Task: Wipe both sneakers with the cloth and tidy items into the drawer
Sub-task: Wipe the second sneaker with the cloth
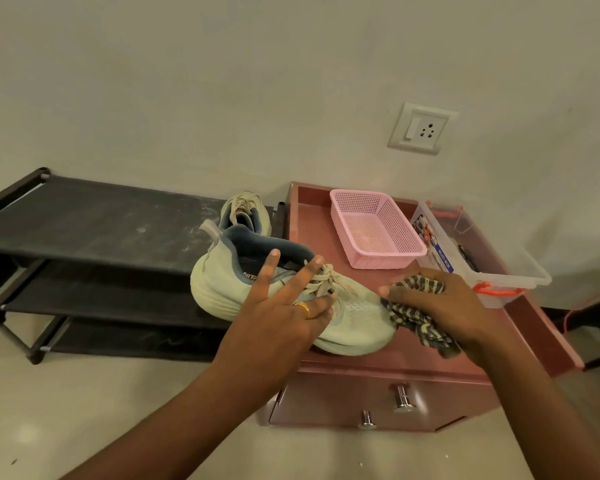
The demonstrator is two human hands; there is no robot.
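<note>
**dusty_laces:** Where's this person at with the shoes?

**rackrat:** Mid-wipe on the first one, I'd say. The pale green sneaker (222, 289) sits at the front left corner of the worktop (312, 230), heel hanging past the left edge. The left hand (284, 306) lies over the laces, fingers (269, 268) straight and spread, pressing rather than gripping. The right hand (444, 306) has its fingers bunched round the striped cloth (426, 332), holding it against the toe.

**dusty_laces:** Any tips for that toe?

**rackrat:** Put weight on the left hand so the shoe can't skid off that edge. Better yet, pull it further onto the worktop. Use short strokes from the toe mesh back toward the laces, then go round the sole rim. The loose tail of cloth lies on the worktop, so tuck it in. Mesh probably snags if scrubbed hard.

**dusty_laces:** And the rest?

**rackrat:** The second sneaker (246, 213) waits at the right end of the shoe rack (101, 220), top shelf. The pink basket (385, 259) toward the back edge and the clear box (499, 275) along the right edge look like the tidy-up bits. The drawer (343, 403) below looks shut, hard to be sure.
</note>
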